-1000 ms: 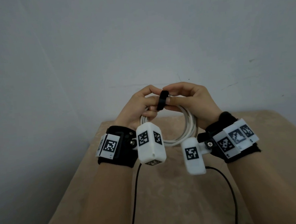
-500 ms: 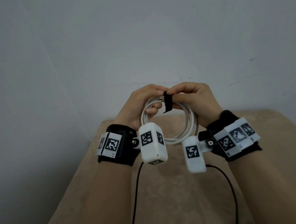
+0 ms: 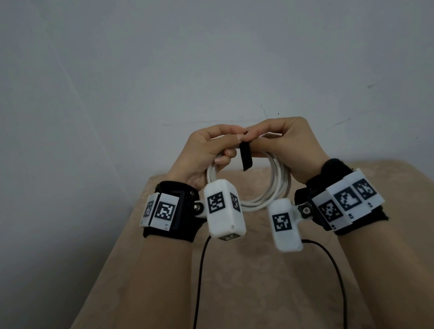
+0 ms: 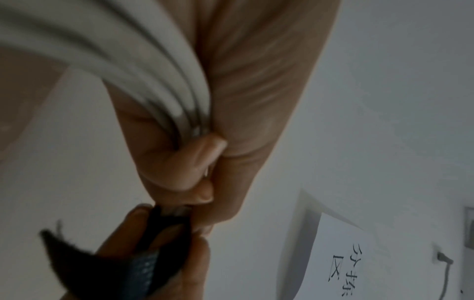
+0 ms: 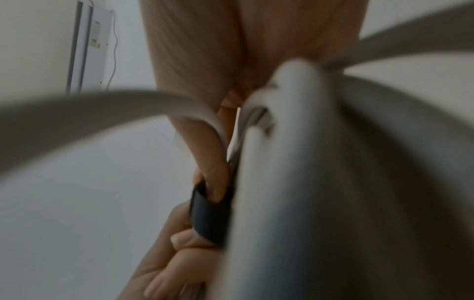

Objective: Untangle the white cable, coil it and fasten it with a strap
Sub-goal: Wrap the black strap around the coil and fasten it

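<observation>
My left hand (image 3: 204, 152) grips the top of the coiled white cable (image 3: 279, 185), and the coil hangs below both my grips, above the beige table (image 3: 248, 280). My right hand (image 3: 285, 144) pinches the black strap (image 3: 246, 156) just beside the left fingers. Its loose tail hangs straight down, across the strands, so I judge it must go under the bundle, and the right hand is nearer for this.

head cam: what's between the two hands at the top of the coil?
The black strap, hanging between the left hand and right hand over the white cable; clearest in the head view.
</observation>
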Demonstrator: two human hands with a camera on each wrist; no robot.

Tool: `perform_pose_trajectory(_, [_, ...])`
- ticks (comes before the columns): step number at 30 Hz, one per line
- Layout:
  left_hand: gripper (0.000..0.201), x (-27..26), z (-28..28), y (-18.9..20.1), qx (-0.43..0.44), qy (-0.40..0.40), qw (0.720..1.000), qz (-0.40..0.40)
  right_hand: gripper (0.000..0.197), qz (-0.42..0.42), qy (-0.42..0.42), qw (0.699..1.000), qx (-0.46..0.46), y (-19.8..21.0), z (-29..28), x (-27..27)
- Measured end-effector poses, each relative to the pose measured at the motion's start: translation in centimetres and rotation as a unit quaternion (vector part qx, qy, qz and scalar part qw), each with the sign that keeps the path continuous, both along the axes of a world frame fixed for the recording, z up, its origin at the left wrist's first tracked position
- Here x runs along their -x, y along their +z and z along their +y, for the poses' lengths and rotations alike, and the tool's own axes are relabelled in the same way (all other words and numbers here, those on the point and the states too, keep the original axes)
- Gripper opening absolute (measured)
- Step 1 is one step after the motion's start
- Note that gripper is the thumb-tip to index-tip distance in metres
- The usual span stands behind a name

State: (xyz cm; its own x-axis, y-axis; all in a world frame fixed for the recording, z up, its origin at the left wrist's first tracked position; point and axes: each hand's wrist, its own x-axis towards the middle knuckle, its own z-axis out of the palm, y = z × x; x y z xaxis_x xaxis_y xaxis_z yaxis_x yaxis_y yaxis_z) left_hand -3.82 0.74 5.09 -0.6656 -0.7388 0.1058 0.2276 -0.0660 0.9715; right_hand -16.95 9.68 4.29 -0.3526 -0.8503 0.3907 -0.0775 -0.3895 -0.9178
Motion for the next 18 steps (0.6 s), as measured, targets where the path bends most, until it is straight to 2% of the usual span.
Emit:
perform_pose_trajectory(6, [0.003, -0.25, -0.24, 0.01, 0.044, 0.012, 0.998, -0.053, 0.011, 0.043, -0.014, 0.999, 0.009, -0.15, -0.02, 0.19])
perform_pose_trajectory(10, [0.011, -0.70, -0.75, -0.25, 0.100, -0.010, 0.990, -0.100, 0.013, 0.083, -0.014, 0.996, 0.011, -0.20, -0.09, 0.19])
perform_pose_trajectory(14, [0.011, -0.51, -0.59, -0.30, 0.151, 0.026, 0.984, -0.095, 0.011, 0.076, -0.016, 0.997, 0.003, -0.18, -0.15, 0.41])
perform_pose_trajectory(18, [0.010, 0.01, -0.39, -0.45, 0.158, 0.067, 0.983, -0.070, 0.013, 0.056, -0.004, 0.998, 0.007, -0.14, -0.24, 0.54])
